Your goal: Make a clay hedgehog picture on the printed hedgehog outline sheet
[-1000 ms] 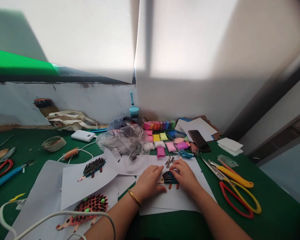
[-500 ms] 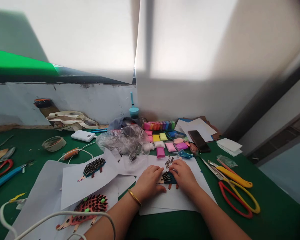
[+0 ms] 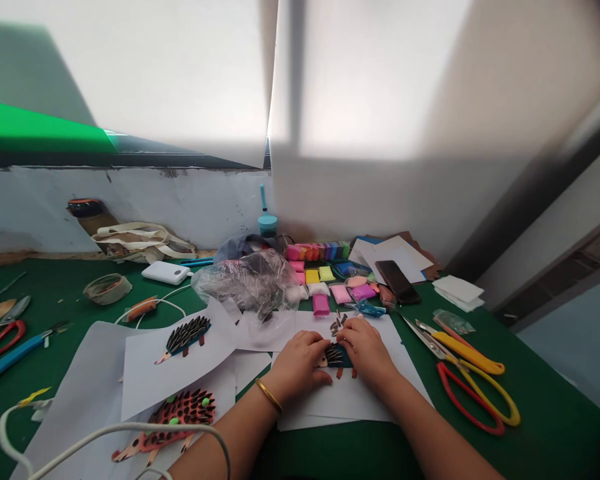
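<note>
A clay hedgehog (image 3: 346, 358) with a dark blue body, a pale face and brown feet lies on white paper (image 3: 325, 400). Dark seeds like sunflower seeds stick out of its back as spines. My left hand (image 3: 300, 360) rests at its face, thumb below and fingertips above, thumb and fingers apart. Over the back of the figure is my right hand (image 3: 365, 350), its fingertips bent together in a pinch. Whatever they hold is hidden. A small pile of loose seeds (image 3: 337, 323) sits just beyond the fingers.
Finished-looking hedgehogs, one blue (image 3: 186, 335) and one pink (image 3: 180, 420), lie on papers at left. Coloured clay packs (image 3: 321, 305), a plastic bag (image 3: 255, 280) and a phone (image 3: 397, 281) are behind. Scissors (image 3: 465, 377) lie right; a white cable (image 3: 130, 427) crosses the front left.
My left fingertips have shifted slightly right, closer to the seed spines. My right hand has barely moved.
</note>
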Motion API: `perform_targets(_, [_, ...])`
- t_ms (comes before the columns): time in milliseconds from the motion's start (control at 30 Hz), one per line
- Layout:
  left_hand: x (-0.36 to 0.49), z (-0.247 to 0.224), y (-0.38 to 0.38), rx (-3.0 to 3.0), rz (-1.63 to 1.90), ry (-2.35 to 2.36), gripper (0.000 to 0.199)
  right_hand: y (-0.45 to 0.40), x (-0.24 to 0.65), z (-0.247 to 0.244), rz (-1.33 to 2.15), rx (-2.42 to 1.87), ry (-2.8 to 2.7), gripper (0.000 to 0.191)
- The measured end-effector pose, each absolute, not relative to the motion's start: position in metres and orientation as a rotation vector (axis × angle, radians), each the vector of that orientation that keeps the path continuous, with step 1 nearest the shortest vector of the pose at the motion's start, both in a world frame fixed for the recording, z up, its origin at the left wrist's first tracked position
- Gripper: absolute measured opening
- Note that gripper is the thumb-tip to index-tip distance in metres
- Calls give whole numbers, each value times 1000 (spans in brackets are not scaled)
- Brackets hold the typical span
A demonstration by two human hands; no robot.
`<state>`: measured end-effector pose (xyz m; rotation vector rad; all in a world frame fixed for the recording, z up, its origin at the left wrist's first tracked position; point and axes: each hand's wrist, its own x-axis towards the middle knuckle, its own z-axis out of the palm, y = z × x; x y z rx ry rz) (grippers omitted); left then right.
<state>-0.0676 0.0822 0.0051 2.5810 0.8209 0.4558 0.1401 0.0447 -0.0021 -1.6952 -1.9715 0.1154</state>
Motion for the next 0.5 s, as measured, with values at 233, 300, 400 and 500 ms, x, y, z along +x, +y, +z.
perform_targets(233, [-68, 5, 82, 2581, 453, 817, 75, 45, 140, -5, 109, -1672, -1986, 21])
perform_targets(300, [-68, 5, 82, 2581, 459, 814, 75, 45, 140, -5, 94, -1669, -1989, 22])
perform_targets(400, [-67, 4, 83, 2575, 464, 812, 74, 45, 140, -5, 77, -1671, -1997, 22])
perform_targets(500, [-67, 4, 83, 2576, 464, 815, 73, 44, 139, -4, 70, -1680, -1997, 22])
